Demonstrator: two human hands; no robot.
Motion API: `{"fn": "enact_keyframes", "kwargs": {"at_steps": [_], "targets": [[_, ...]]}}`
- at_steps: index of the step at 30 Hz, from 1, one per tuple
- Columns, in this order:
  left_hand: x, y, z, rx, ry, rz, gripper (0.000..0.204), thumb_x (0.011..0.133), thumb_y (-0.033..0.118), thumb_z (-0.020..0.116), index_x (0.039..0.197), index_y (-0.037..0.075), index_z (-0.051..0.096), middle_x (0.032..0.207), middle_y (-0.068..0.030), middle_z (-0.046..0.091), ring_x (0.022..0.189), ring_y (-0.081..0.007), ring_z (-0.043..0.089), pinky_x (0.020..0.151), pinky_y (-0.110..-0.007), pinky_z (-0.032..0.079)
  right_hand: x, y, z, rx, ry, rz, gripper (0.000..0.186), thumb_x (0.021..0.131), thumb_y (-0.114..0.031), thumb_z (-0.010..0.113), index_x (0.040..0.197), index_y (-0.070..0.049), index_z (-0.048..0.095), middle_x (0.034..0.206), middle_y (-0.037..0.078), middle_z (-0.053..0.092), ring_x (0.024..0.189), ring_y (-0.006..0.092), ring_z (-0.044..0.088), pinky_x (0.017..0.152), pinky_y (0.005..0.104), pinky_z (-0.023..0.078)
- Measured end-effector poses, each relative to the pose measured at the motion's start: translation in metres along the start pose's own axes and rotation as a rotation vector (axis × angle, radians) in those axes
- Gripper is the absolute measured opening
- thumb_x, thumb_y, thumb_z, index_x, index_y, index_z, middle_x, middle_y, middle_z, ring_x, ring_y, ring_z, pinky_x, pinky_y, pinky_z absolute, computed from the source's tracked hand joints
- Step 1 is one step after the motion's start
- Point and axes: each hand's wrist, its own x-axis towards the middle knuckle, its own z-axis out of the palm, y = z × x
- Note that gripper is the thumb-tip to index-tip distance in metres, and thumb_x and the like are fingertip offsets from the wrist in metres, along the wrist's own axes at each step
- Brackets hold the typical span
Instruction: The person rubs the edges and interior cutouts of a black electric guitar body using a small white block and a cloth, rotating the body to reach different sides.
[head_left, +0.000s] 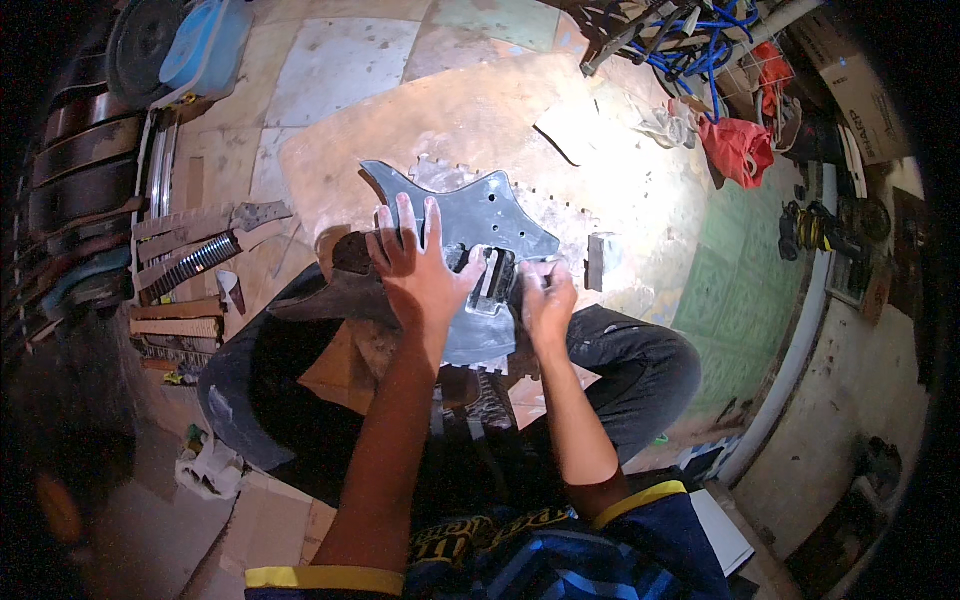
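I sit cross-legged on the floor with the grey, pointed-horned electric guitar body (470, 235) resting across my knees in dark trousers (640, 370). My left hand (418, 265) lies flat on its face, fingers spread wide, pressing it steady. My right hand (545, 295) is curled closed at the body's right edge, just beside the rectangular pickup cavity (492, 280); it seems to pinch something small against the surface, perhaps a scrap of abrasive or a small tool, but I cannot tell what.

As I judge it, the work is somewhere in the middle. The body is already cut to shape, its cavities routed, and it wears an even grey coat like primer. No pickups, bridge, neck or strings are fitted, and I see no final colour or gloss, so smoothing, finishing and assembly look left to do. How much of the surface has been gone over, I cannot tell.

Beyond my left hand and out to the left, unfinished wooden guitar necks (185, 250) lie side by side on the floor. Beyond both hands a large pale plywood sheet (480, 120) is spread under the guitar body. A small wooden block (603, 260) stands just past my right hand. Farther off to the right lie a red cloth bag (738, 148) and a tangle of blue cable (700, 40).
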Motion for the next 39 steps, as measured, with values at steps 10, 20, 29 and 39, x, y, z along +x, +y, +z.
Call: {"fn": "enact_keyframes", "kwargs": {"at_steps": [10,20,29,39], "targets": [[0.0,-0.001,0.002,0.005,0.003,0.007,0.089,0.077,0.065,0.069,0.147,0.013,0.05,0.157,-0.0177,0.027,0.144,-0.0408,0.027,0.117,-0.059,0.02,0.005,0.028,-0.003,-0.016,0.112,0.053,0.02,0.088,-0.011,0.07,0.078,0.0,0.056,0.075,0.013,0.062,0.072,0.023,0.06,0.068,0.0391,0.047],[0.0,-0.002,0.002,0.029,-0.021,0.003,0.089,0.078,0.067,0.067,0.148,0.014,0.049,0.158,-0.0178,0.027,0.146,-0.0403,0.024,0.118,-0.058,0.018,-0.002,0.016,-0.011,0.443,0.064,0.415,0.009,0.094,-0.008,0.068,0.098,-0.002,0.062,0.084,0.001,0.066,0.07,0.0073,0.056,0.062,0.0264,0.047],[0.0,0.0,-0.001,0.003,-0.024,0.004,0.088,0.078,0.066,0.068,0.147,0.014,0.051,0.159,-0.0189,0.027,0.144,-0.0415,0.027,0.119,-0.058,0.018,0.011,0.019,-0.008,0.339,0.037,0.412,0.011,0.091,-0.007,0.07,0.099,-0.001,0.067,0.088,0.004,0.069,0.074,0.0096,0.059,0.066,0.0271,0.048],[-0.001,-0.001,0.001,0.007,0.009,0.015,0.088,0.077,0.065,0.069,0.145,0.013,0.052,0.157,-0.0199,0.031,0.144,-0.0425,0.028,0.117,-0.059,0.02,0.001,0.025,-0.007,-0.05,-0.099,0.091,0.021,0.093,-0.016,0.067,0.094,0.003,0.058,0.086,0.027,0.065,0.081,0.0408,0.065,0.074,0.0443,0.049]]}}
